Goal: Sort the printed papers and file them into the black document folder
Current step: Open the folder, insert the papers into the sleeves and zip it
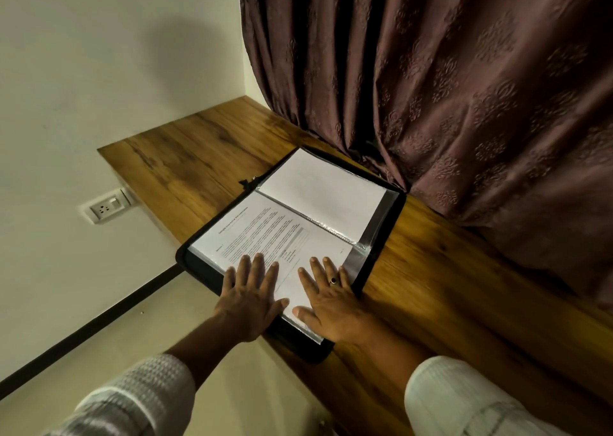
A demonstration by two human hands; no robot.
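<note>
The black document folder [381,246] lies open on the wooden table [205,160], its near corner over the table's edge. A printed paper [265,230] with text sits in a clear sleeve on the near half. A blank white sheet [321,187] fills the far half. My left hand [252,299] lies flat with straight fingers on the near left of the printed page. Beside it, my right hand [328,299], with a ring on one finger, rests flat on the same page's right part. Neither hand holds anything.
A dark patterned curtain [447,87] hangs behind the folder and touches the table. A white wall [99,54] with a socket [106,205] stands to the left. Bare wood shows left of the folder and to its right.
</note>
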